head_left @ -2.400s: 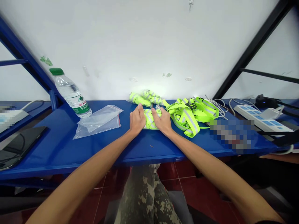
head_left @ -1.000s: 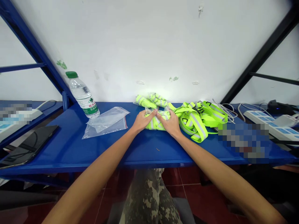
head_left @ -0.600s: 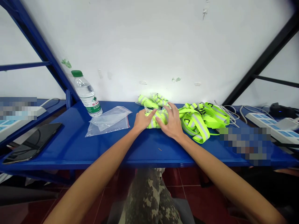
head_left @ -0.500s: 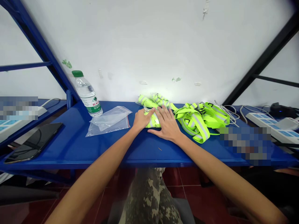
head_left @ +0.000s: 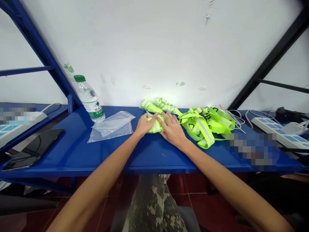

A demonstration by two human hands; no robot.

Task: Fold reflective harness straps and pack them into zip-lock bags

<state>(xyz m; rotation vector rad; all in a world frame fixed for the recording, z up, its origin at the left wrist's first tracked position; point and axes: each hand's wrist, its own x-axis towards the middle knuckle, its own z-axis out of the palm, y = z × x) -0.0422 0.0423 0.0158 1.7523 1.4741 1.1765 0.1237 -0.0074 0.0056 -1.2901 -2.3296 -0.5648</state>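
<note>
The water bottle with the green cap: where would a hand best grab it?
Probably around the rounded body of the bottle, at the label, reaching from the near side. The blue frame crowds its left and the wall its back, while flat plastic bags lie by its base at right.

I've got a white wall (head_left: 145,48) filling most of the bkgd, w/ a chipped-paint mark (head_left: 208,16) up top, R of ctr, and green residue (head_left: 69,67) far L. Blue tabletop (head_left: 79,158) runs back to it. Blue frame post (head_left: 33,42) slants on my L, black frame post (head_left: 271,58) on R. Dk red floor tiles (head_left: 198,206) below, pale grout (head_left: 198,193). Wall's brightest low ctr, just above the tabletop.
</note>
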